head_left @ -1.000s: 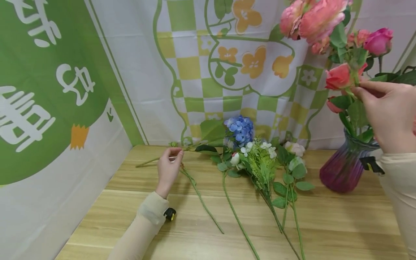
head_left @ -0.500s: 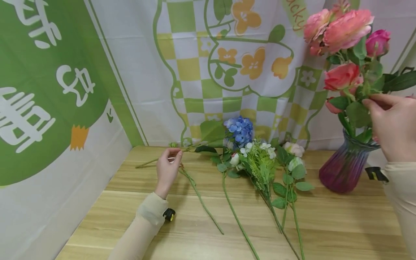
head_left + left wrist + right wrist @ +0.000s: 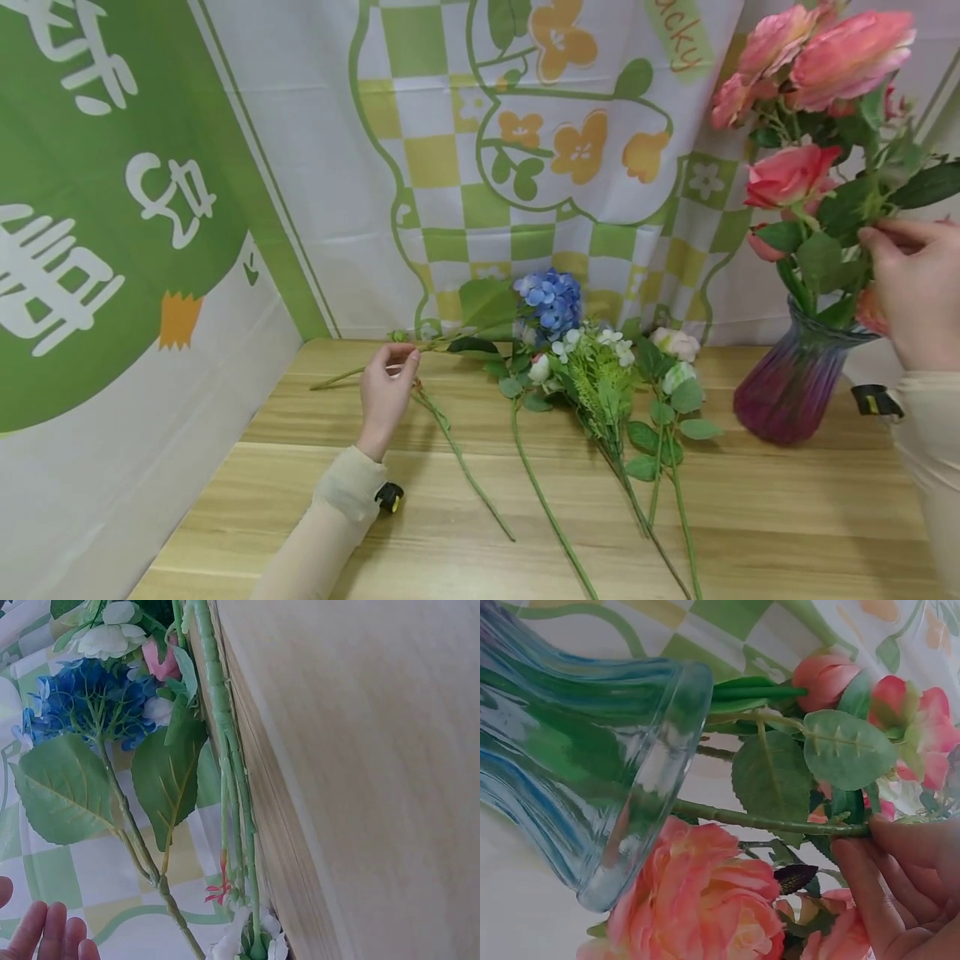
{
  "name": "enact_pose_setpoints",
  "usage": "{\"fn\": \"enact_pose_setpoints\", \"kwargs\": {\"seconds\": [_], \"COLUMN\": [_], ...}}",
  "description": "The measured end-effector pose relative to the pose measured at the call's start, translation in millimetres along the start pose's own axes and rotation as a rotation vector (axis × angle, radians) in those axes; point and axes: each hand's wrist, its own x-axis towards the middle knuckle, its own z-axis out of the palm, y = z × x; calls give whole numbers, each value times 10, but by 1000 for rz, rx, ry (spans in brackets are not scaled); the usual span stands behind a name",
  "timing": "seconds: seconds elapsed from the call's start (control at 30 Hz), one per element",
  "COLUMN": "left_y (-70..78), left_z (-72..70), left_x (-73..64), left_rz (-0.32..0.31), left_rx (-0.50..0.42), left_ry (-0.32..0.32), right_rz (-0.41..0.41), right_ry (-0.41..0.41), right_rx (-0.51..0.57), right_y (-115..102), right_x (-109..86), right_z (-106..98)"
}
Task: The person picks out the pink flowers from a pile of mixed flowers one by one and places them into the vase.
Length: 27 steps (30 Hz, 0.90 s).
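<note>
My right hand (image 3: pixel 918 287) pinches the green stem (image 3: pixel 765 823) of a tall pink peony-like flower (image 3: pixel 851 58) between thumb and fingertips. That stem runs into the mouth of a ribbed glass vase (image 3: pixel 795 383), blue at the top and purple below. Other pink flowers, among them a coral rose (image 3: pixel 791 177), stand in the same vase. On the left, my left hand (image 3: pixel 386 396) hovers low at the table's back edge with relaxed fingers, nothing between them. Close by it lies the stem (image 3: pixel 124 795) of a blue hydrangea (image 3: pixel 551 300).
On the wooden table (image 3: pixel 300 517), green-and-white sprigs (image 3: pixel 603 383) and pale roses (image 3: pixel 678 358) lie with stems toward the front. A thin bare stem (image 3: pixel 465 467) lies just right of the left hand. A patterned cloth (image 3: pixel 435 158) hangs behind the table.
My right hand has moved right and lower, and the tall pink flower has shifted right with it over the vase. The left hand stays almost still.
</note>
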Motion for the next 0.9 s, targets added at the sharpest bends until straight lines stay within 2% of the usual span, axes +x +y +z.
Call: {"fn": "enact_pose_setpoints", "kwargs": {"seconds": [0.13,0.3,0.47,0.53,0.7,0.9], "left_y": [2,1,-3,-8,-12,-17], "left_z": [-5,-13,-18,-20,-24,-33], "left_x": [2,2,-2,-1,4,9], "left_rz": [3,11,5,1,3,5], "left_rx": [4,4,4,1,3,11], "left_ry": [3,5,-3,-2,-6,-6], "right_rz": [13,-11,-76,-129,-198,-178], "right_ry": [-13,-5,51,84,85,81], "right_rx": [-21,-47,-79,-81,-30,11], "right_y": [-19,-20,-6,-10,-15,-12], "right_x": [48,111,147,148,129,87], "right_z": [13,66,146,189,268,309]}}
